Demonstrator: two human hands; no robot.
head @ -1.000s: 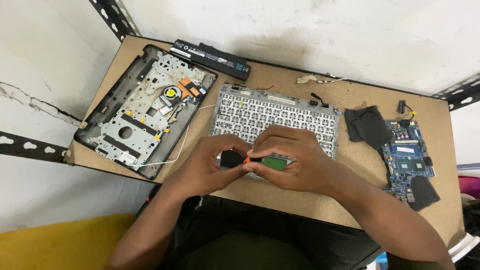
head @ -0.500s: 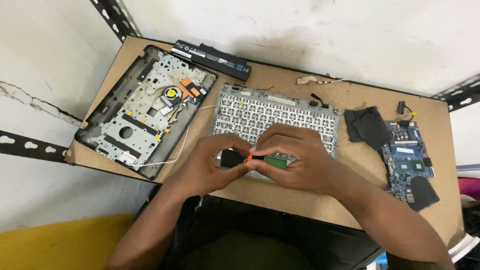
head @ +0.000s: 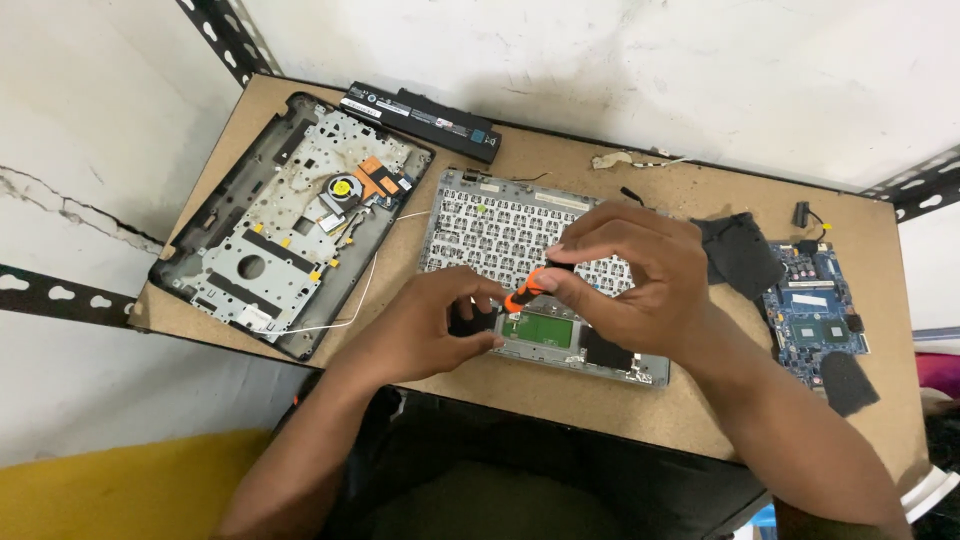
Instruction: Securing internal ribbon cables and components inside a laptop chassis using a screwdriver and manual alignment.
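Observation:
A grey laptop palmrest panel (head: pixel 470 215) lies upside down at the middle of the table, its keyboard backing and a green touchpad board (head: pixel 545 328) showing. My right hand (head: pixel 630 275) grips a small screwdriver (head: pixel 528 288) with an orange and black handle, held above the green board. My left hand (head: pixel 430 325) rests on the panel's near left corner, fingers pinched on a small black part (head: pixel 470 320) there. The screwdriver's tip is hidden between my hands.
A black laptop base (head: pixel 285 220) with fan and copper heat pipe lies at the left, a white wire trailing from it. A black battery (head: pixel 420 120) sits at the back. A blue motherboard (head: pixel 815 315) and black pads (head: pixel 745 255) lie at the right.
My right hand has lifted away from the panel's near edge, uncovering the green board. The screwdriver has tilted up with it. My left hand stays at the corner.

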